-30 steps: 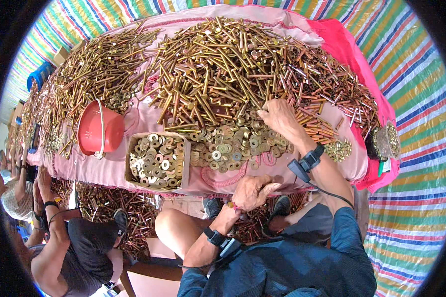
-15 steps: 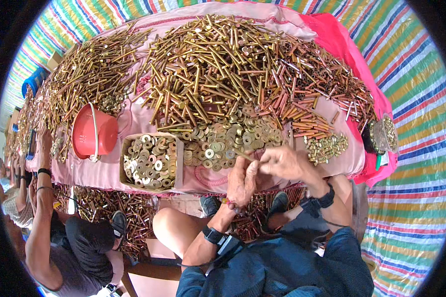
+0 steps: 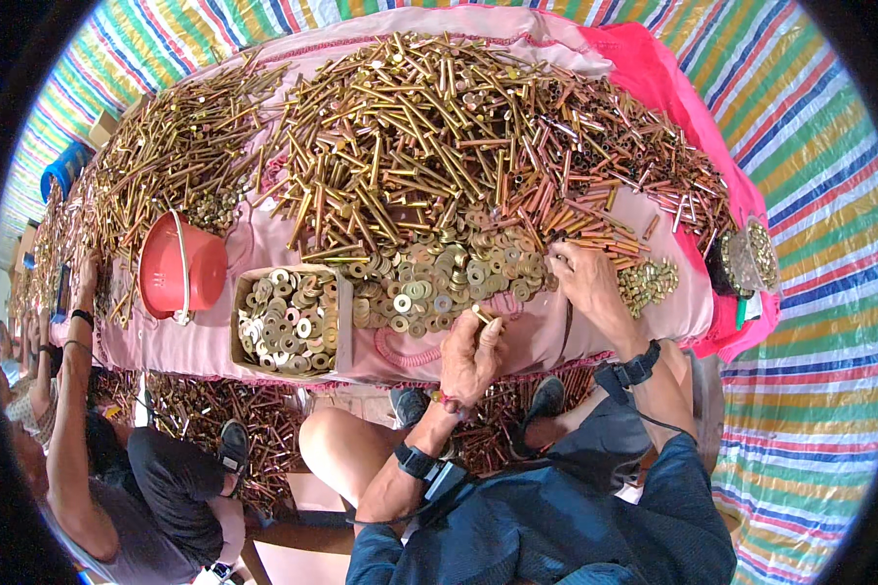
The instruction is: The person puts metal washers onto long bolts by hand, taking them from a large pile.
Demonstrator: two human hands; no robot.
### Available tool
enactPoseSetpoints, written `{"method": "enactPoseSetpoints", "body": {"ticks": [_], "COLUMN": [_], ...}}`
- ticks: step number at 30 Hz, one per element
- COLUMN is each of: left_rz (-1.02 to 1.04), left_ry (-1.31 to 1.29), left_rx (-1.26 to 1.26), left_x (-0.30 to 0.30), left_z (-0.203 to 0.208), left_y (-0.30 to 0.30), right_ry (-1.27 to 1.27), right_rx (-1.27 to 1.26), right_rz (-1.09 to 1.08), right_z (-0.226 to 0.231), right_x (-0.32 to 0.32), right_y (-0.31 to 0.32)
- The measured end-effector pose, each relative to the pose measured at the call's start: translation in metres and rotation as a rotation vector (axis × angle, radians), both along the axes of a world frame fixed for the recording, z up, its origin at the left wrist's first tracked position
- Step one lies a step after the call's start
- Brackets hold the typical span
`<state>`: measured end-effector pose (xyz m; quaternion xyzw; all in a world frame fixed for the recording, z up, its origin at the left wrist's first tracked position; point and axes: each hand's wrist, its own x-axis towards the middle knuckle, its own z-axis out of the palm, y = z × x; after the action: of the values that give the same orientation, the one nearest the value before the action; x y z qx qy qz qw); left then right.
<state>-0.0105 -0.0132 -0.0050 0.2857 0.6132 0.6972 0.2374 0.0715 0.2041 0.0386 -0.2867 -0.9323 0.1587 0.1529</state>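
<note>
My left hand [image 3: 470, 363] is held just off the near edge of the cloth-covered table, pinching a brass-coloured bolt [image 3: 481, 314] whose end points up between thumb and fingers. The rest of that bolt is hidden by the hand. My right hand [image 3: 591, 285] reaches forward, fingertips pressed together where the heap of loose washers [image 3: 449, 278] meets the copper-coloured metal sleeves [image 3: 595, 234]. What its fingers grip, if anything, cannot be made out. Beside its wrist lies a small pile of nut-like metal pieces [image 3: 647, 287]. Beyond both hands spreads a large heap of bolts [image 3: 400, 146].
A cardboard box [image 3: 341, 327] of washers stands left of my hands, with a red bucket [image 3: 190, 268] farther left. At the right end sits a clear plastic container [image 3: 757, 255] of small metal parts. Another person's arm [image 3: 76, 390] reaches in at left. More metal pieces [image 3: 215, 419] lie below the table.
My right hand has left the bolt in my left hand and moved forward to the washers and sleeves. My left hand still holds the bolt, now tilted more upright.
</note>
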Motion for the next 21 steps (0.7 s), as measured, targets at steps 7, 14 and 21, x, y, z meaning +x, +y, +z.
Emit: {"method": "enactPoseSetpoints", "body": {"ticks": [7,14,21], "left_rz": [0.056,0.081,0.083], "left_ry": [0.364,0.412,0.434], "left_rx": [-0.114,-0.076,-0.066], "left_x": [0.0,-0.001,-0.001], "left_z": [-0.009,-0.012,-0.013], "left_y": [0.007,0.01,0.011], "right_ry": [-0.031,-0.129,-0.084], "right_rx": [0.042,0.028,-0.118], "right_rz": [0.018,0.069,-0.011], "right_z": [0.0,0.007,0.008], "right_x": [-0.002,0.003,0.003], "right_y": [0.006,0.005,-0.009]}}
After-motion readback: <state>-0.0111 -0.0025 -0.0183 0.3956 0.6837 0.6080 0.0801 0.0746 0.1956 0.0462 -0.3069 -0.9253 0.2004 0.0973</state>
